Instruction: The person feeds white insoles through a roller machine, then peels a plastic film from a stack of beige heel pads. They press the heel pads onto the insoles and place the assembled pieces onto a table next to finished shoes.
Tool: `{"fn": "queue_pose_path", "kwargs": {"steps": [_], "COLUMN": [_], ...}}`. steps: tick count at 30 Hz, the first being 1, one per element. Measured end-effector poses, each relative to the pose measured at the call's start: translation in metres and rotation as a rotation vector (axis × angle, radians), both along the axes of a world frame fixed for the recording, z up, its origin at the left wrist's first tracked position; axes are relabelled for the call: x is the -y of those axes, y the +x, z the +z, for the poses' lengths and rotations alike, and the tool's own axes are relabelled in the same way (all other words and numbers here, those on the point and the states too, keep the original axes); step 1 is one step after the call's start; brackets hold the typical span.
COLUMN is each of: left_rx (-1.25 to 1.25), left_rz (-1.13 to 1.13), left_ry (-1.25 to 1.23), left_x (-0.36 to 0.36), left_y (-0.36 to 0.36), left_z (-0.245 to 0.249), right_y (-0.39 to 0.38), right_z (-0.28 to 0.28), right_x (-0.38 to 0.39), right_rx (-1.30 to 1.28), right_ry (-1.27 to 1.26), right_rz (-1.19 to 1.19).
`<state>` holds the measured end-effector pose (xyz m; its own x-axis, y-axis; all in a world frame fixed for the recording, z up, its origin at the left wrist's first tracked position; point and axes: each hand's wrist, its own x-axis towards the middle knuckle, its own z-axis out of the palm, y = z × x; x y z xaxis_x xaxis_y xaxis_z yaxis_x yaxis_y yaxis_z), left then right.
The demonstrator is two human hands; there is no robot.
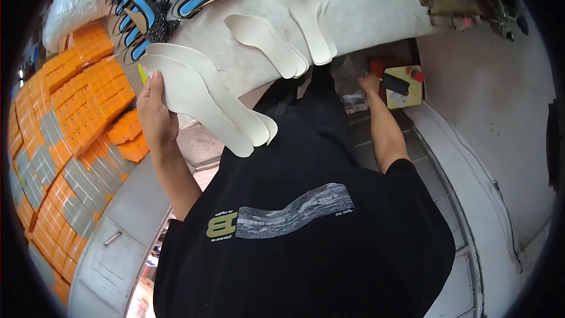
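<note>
White insoles (pixel 200 100), wide end held in left grip (pixel 156 112), right grip (pixel 371 84), hold unclear

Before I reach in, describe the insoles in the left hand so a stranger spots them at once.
Start at the pale worktable and come to its near edge, between the orange stack and the black shirt. There the left hand grips several cream insoles near their broad ends. Two similar insole groups lie on the tabletop; only this one is hand-held.

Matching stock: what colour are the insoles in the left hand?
The insoles are off-white, clearest in head view.
</note>
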<state>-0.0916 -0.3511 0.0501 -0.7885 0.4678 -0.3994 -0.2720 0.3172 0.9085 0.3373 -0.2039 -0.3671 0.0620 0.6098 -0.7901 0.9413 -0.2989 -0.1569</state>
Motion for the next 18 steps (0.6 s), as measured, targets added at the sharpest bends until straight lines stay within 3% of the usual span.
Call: {"fn": "queue_pose_path", "kwargs": {"steps": [6, 11, 13, 15, 16, 18], "left_rx": [-0.006, 0.021, 0.028, -0.039, -0.131, -0.139], "left_rz": [-0.120, -0.166, -0.180, -0.238, -0.197, -0.305], "left_ry": [-0.076, -0.064, -0.056, -0.095, -0.267, -0.152], "left_x": [-0.023, -0.028, -0.030, -0.033, -0.048, -0.045], "left_y": [0.017, 0.027, 0.027, 0.031, 0.045, 0.041], "left_z": [0.005, -0.003, -0.008, -0.009, 0.004, -0.008], "right_y": [0.034, 0.091, 0.099, 0.037, 0.009, -0.085], "right_z": [-0.040, -0.125, -0.167, -0.035, 0.051, 0.222], "right_x": [0.001, 0.040, 0.062, 0.034, 0.024, 0.000], "right_rx": [-0.201, -0.413, -0.142, -0.313, -0.485, -0.836], "right_ry": [0.014, 0.124, 0.212, 0.303, 0.377, 0.475], "right_rz": [-0.187, -0.307, 0.201, 0.110, 0.021, -0.166]}}
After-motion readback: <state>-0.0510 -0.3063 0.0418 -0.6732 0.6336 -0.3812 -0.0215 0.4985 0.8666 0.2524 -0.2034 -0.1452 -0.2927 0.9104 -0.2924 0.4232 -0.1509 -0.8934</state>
